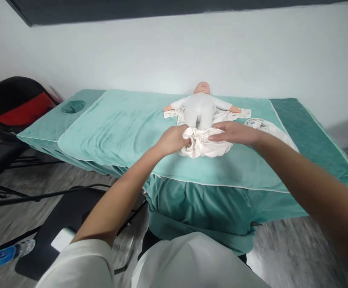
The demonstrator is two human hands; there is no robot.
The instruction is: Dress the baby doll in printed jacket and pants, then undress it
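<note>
A baby doll (199, 106) with a white cloth body lies on its back, head toward the wall and arms spread. Under its arms and torso a patterned baby shirt (245, 113) is laid out. Over the doll's lower legs, bunched white baby pants (204, 146) hide its feet. My left hand (174, 139) grips the bunched fabric at its left side, some fingers inside an opening. On the right, my right hand (231, 133) pinches the upper edge of the same cloth between thumb and fingers.
The doll lies on a massage bed with a teal cover (117, 128). Right of my hand is a folded patterned white cloth (267, 128). A black chair (57, 224) holding a white box (63, 240) and a water bottle (7, 256) stands lower left; a red-black chair (21, 104) is farther back.
</note>
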